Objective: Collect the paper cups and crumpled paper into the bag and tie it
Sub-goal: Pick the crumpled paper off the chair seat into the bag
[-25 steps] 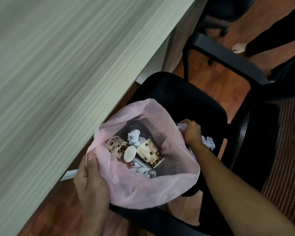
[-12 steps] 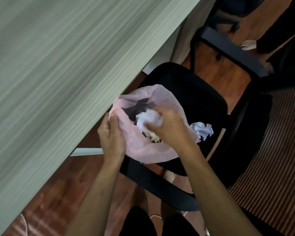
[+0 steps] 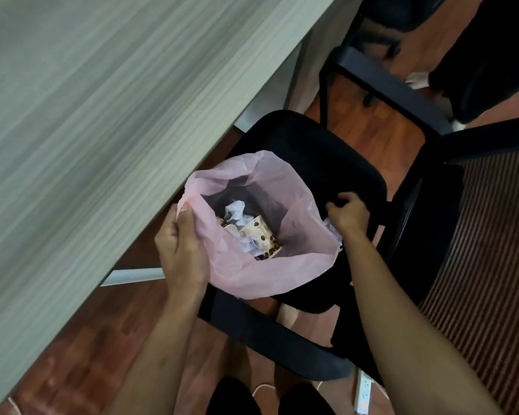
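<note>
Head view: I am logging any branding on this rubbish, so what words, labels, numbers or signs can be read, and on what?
None can be read.
Paper cup in the pink bag: only a brown bean pattern, no lettering visible.
White power strip on the floor: small marks, too blurred to read.

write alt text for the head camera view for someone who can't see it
A person's left hand holds open the rim of a pink plastic bag resting on a black office chair, with paper cups and crumpled paper inside. The right hand reaches to another crumpled piece on the seat beside the bag.
</note>
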A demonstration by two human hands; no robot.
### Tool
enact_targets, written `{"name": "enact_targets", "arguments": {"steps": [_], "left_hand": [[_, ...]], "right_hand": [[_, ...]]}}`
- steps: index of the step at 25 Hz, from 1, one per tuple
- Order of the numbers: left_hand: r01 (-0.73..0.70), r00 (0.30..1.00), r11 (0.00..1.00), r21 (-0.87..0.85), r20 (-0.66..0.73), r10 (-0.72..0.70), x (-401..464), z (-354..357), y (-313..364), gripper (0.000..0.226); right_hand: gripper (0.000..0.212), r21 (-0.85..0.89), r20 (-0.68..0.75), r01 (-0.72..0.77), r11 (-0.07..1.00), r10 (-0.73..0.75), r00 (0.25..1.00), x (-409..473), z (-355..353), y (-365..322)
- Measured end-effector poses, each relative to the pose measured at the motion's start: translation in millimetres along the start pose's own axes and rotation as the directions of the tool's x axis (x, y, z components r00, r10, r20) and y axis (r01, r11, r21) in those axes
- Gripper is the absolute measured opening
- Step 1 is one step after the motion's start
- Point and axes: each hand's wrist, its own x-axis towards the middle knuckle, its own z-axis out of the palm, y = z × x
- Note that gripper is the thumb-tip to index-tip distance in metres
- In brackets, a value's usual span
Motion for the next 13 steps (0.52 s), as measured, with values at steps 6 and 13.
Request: {"name": "enact_targets", "arguments": {"steps": [6, 13], "left_hand": [[-0.039, 0.999, 0.998, -0.051, -0.016, 0.038, 8, 6, -3, 0.029], [-0.029, 0.999, 0.996, -0.089, -0.015, 0.028, 7, 6, -4, 0.026]], "right_hand": [[0.045, -0.131, -0.031, -0.123, 0.984, 0.120, 0.992, 33, 31, 44], [0.030, 0.216, -0.361, 0.027, 0.976, 0.054, 0.931, 12, -10, 18]]}}
